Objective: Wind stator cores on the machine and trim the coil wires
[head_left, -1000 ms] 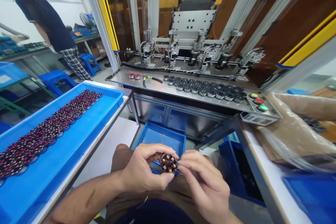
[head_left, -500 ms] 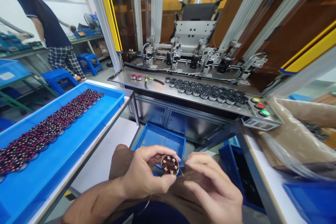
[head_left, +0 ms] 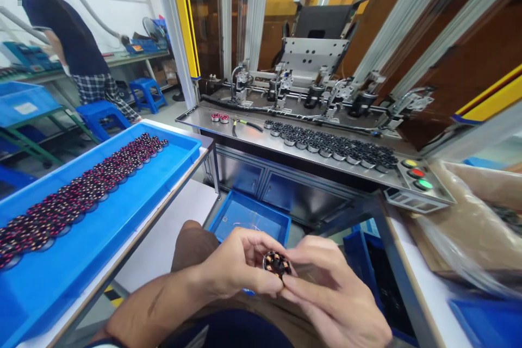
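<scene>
1. One copper-wound core (head_left: 278, 266), over your lap. Left hand (head_left: 240, 265) fingers pinch its rim; right hand (head_left: 332, 280) fingers pinch its right side, probably steadying it with coils facing you.
2. Counter (head_left: 198, 120), left end: two red cores (head_left: 216, 117), one pair of pliers (head_left: 253, 126), probably for easy reach. Black cores (head_left: 330, 144) rightward: uncountable.
3. Blue tray (head_left: 157, 179), left: rowed cores (head_left: 89, 182), too packed to count.

The tray (head_left: 132, 196) looks smooth, glossy blue plastic, the shelf (head_left: 198, 116) shiny bare metal, the cabinet doors (head_left: 281, 193) reflective metal, the ring (head_left: 278, 264) wound with copper-coloured metal, the liner (head_left: 465, 190) crinkled, glossy, see-through plastic, and the wearer's trousers (head_left: 193, 244) matt brown cloth.
</scene>
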Demonstrator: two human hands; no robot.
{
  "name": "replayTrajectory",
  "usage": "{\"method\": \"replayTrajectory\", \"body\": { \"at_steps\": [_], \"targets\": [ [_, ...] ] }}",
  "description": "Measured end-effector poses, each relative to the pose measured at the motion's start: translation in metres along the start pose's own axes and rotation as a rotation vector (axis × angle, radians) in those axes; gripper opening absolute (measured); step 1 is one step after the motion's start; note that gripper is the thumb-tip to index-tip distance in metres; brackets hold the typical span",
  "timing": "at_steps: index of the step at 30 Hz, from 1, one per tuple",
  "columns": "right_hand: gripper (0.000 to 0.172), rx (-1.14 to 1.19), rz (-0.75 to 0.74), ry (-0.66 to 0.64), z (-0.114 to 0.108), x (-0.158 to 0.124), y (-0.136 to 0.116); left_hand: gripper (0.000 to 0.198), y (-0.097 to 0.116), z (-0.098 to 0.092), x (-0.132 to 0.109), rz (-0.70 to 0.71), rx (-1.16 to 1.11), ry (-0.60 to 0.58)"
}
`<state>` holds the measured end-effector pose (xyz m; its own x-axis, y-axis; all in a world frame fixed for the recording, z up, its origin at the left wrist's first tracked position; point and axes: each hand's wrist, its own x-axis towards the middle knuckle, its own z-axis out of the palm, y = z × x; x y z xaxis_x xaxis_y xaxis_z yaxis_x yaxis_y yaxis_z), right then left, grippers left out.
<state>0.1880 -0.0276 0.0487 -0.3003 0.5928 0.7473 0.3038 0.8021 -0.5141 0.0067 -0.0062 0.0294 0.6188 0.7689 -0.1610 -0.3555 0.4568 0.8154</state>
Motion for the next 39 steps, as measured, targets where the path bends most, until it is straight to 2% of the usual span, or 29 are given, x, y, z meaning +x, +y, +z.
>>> {"method": "replayTrajectory", "body": {
  "at_steps": [3, 7, 12, 15, 19, 22, 25, 29, 34, 39],
  "targets": [
    [0.029, -0.187, -0.037, 0.089, 0.004, -0.009, -0.007, 0.046, 0.002, 0.002, 0.0, 0.095, 0.016, 0.012],
    [0.031, -0.294, -0.01, 0.202, 0.013, -0.018, -0.013, 0.035, -0.004, 0.009, -0.001, 0.389, 0.154, 0.093],
    [0.033, -0.25, 0.047, 0.273, 0.026, -0.016, -0.015, 0.04, -0.014, 0.011, 0.001, 0.782, 0.362, 0.2],
    [0.029, -0.188, 0.104, 0.364, 0.036, -0.013, -0.017, 0.043, -0.016, 0.011, 0.002, 0.887, 0.417, 0.228],
    [0.019, -0.067, 0.244, 0.454, 0.049, -0.011, -0.019, 0.039, -0.02, 0.012, 0.0, 0.867, 0.403, 0.26],
    [0.017, -0.039, 0.269, 0.476, 0.051, -0.011, -0.016, 0.048, -0.021, 0.009, -0.001, 0.692, 0.301, 0.242],
    [0.017, -0.062, 0.234, 0.416, 0.046, -0.01, -0.011, 0.062, -0.014, 0.003, -0.003, 0.424, 0.248, 0.118],
    [0.017, -0.084, 0.2, 0.32, 0.035, -0.007, -0.009, 0.043, -0.003, -0.002, -0.003, 0.245, 0.228, -0.04],
    [0.019, -0.141, 0.216, 0.273, 0.028, -0.006, -0.011, 0.052, -0.004, -0.002, 0.0, 0.218, 0.182, -0.049],
    [0.017, -0.147, 0.265, 0.283, 0.028, -0.007, -0.01, 0.056, -0.013, -0.01, 0.004, 0.292, 0.116, -0.081]
  ]
}}
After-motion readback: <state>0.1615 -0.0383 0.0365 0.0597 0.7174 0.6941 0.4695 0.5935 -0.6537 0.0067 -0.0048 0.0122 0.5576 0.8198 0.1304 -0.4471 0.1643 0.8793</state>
